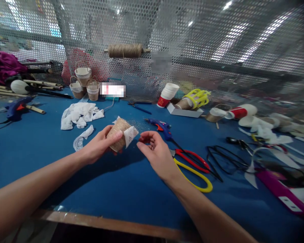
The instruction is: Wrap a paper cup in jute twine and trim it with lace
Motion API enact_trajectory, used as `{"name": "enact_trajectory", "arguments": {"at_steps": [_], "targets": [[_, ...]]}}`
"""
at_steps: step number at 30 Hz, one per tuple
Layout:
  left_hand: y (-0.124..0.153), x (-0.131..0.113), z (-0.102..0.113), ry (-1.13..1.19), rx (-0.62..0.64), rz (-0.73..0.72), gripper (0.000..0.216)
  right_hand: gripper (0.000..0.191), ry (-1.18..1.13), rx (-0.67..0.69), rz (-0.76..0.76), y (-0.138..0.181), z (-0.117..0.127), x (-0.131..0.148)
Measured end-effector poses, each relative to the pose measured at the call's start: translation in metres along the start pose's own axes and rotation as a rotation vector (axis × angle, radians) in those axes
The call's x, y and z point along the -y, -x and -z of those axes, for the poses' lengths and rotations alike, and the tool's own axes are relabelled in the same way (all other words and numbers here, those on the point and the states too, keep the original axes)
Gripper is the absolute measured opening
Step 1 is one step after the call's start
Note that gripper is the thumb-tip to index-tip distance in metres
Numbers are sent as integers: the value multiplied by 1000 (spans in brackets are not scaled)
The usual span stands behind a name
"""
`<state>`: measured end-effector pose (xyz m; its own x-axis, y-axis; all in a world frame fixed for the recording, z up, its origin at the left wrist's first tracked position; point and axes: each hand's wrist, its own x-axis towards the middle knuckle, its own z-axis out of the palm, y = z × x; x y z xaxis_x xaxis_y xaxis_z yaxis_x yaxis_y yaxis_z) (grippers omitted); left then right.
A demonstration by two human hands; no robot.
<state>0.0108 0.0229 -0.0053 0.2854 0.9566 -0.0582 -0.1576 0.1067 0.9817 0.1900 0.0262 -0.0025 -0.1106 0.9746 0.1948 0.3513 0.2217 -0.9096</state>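
My left hand [101, 143] is closed around a twine-wrapped cup [118, 130], which is tilted above the table. A piece of white lace [131, 135] is on the cup's right side and juts out from it. Just right of the cup, my right hand [154, 150] has curled fingers, with a small gap between thumb and forefinger and nothing visible in them. Beyond the right hand lies a blue glue gun [158, 125]. Scissors [192, 160] with red and yellow handles rest beside the right wrist. Left of the cup are a loose lace strip [82, 138] and a heap of lace [79, 113].
Three small baskets [83, 77] are stacked at the back. Pliers [142, 106], stacked paper cups [168, 92] and a twine spool [125, 50] are farther off. A second glue gun [16, 108] lies left. Black cable [225, 160] and a purple power strip [281, 189] occupy the right.
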Motion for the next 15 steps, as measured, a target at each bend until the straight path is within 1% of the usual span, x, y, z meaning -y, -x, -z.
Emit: {"name": "enact_trajectory", "arguments": {"at_steps": [2,6,8,10,12,15], "targets": [[-1,0,1,-31,0,19,55,23,-21,-25,71,0,1,-2],[-1,2,2,-141,23,38,51,28,54,48,228,3,2,0],[0,2,3,-193,43,46,50,21,103,91,285,5,2,1],[1,1,2,-225,59,59,50,10,140,131,318,5,1,2],[1,0,0,-232,55,55,52,10,166,148,331,6,0,1],[1,-1,-1,-258,30,34,57,9,187,123,347,6,-2,-2]]}}
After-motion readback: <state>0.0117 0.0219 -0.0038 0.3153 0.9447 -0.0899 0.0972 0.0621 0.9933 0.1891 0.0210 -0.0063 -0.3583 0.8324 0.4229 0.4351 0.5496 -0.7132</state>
